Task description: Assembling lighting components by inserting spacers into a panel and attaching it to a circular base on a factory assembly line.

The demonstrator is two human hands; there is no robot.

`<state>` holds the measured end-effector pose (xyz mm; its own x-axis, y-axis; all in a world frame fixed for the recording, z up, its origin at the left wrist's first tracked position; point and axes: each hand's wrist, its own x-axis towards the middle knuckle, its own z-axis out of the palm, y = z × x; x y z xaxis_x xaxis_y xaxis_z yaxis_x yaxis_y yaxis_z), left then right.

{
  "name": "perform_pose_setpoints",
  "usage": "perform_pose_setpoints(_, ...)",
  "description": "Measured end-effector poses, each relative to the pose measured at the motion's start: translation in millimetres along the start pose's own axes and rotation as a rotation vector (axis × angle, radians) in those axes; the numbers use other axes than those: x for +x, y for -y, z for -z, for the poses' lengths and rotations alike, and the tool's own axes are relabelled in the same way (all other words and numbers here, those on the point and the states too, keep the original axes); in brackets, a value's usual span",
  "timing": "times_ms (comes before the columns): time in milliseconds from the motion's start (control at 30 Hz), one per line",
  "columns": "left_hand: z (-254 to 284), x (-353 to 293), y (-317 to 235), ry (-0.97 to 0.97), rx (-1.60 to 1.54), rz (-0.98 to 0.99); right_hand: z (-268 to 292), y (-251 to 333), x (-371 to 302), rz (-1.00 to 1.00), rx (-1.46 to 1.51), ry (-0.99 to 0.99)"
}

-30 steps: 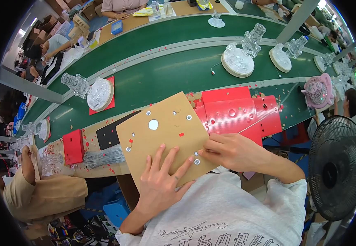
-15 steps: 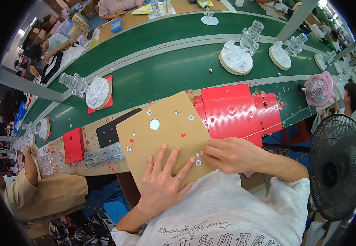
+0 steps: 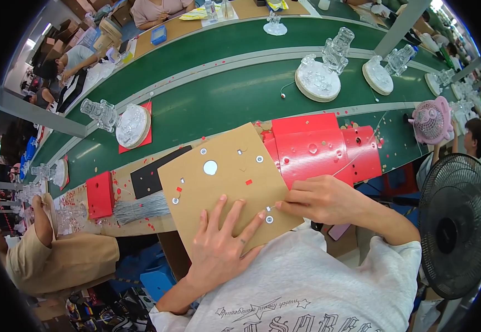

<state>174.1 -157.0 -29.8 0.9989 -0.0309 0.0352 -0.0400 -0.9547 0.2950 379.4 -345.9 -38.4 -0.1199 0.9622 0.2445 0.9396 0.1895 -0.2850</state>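
Note:
A square tan board [image 3: 224, 185] lies tilted in front of me, with a round hole, small slots, metal eyelets and red flecks on its face. My left hand [image 3: 218, 243] rests flat on its near part, fingers spread. At the board's right edge, my right hand [image 3: 323, 205] pinches a thin pale wire [image 3: 347, 167]. Its fingertips are beside a small slot [image 3: 269, 209] just above an eyelet [image 3: 269, 219]. One end of the wire trails up and right over a red corrugated sheet [image 3: 309, 146]; the fingers cover part of it.
To the left lie a bundle of thin grey wires [image 3: 141, 209], a black panel [image 3: 157, 176] and a red box [image 3: 99, 195]. Clear figures on round bases [image 3: 318, 83] stand along the green conveyor [image 3: 224, 88]. A pink fan [image 3: 431, 122] and a black fan [image 3: 451, 227] are at right.
My right hand has shifted slightly right and down from the slot, and the wire's trailing part has swung upward. The board has barely moved; my left hand stays on it.

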Motion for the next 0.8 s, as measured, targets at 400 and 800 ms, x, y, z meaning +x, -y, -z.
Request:
perform_pose_setpoints(400,-5,-2,6,-0.011,-0.003,-0.031,-11,14,7,0.097,-0.198,0.011)
perform_pose_setpoints(800,-9,1,8,-0.095,0.011,-0.079,-5,-1,1,0.018,-0.047,-0.037)
